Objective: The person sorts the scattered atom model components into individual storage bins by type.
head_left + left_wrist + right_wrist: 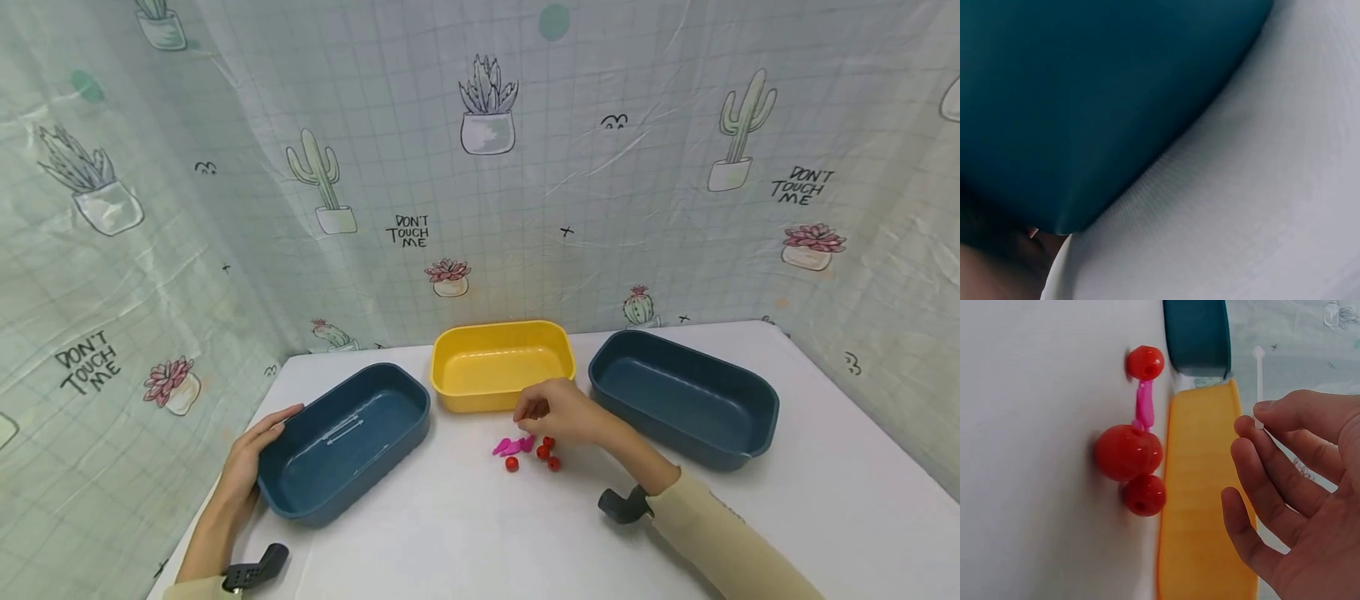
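My right hand (558, 410) pinches a thin white stick with knobbed ends (1259, 381) between thumb and fingertip, above the table in front of the yellow bin (502, 403). Several round red beads (1146, 363) with holes lie below it, beside small pink pieces (512, 447). At the left, my left hand (242, 468) rests against the outer side of a dark blue bin (360, 487), its fingers stretched along the rim. Two thin white sticks (345, 429) lie on that bin's floor. The left wrist view shows mostly the bin's wall (1085, 112).
Another dark blue bin (678, 396) stands at the right, angled, close to my right forearm. The yellow bin sits at the back between the two blue ones. A patterned curtain (390, 150) surrounds the white table (450, 542) at the back and sides.
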`<move>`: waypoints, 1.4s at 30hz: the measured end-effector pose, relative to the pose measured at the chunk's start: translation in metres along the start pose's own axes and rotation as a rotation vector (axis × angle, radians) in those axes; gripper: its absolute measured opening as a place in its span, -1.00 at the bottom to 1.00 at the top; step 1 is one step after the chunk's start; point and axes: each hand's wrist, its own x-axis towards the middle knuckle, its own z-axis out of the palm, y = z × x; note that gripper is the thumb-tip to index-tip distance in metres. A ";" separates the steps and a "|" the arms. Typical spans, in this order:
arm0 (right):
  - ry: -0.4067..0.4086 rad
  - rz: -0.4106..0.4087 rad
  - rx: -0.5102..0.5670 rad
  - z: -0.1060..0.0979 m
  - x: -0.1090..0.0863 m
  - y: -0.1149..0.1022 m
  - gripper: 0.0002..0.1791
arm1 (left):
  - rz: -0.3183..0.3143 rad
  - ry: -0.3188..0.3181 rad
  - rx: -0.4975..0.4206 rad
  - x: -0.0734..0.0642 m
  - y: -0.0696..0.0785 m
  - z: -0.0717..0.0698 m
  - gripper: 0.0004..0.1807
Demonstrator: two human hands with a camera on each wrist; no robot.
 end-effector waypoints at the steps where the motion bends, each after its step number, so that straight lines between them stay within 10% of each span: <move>1: 0.003 -0.009 0.000 -0.001 0.001 -0.002 -0.92 | 0.007 -0.009 -0.009 0.000 0.000 0.000 -0.40; 24: 0.027 -0.136 -0.076 -0.017 0.055 -0.059 -0.94 | -0.003 -0.040 -0.037 0.001 -0.001 -0.002 -0.40; 42: -0.055 -0.272 -0.079 0.012 0.117 -0.098 -0.93 | -0.014 -0.050 -0.050 0.000 0.000 0.001 -0.37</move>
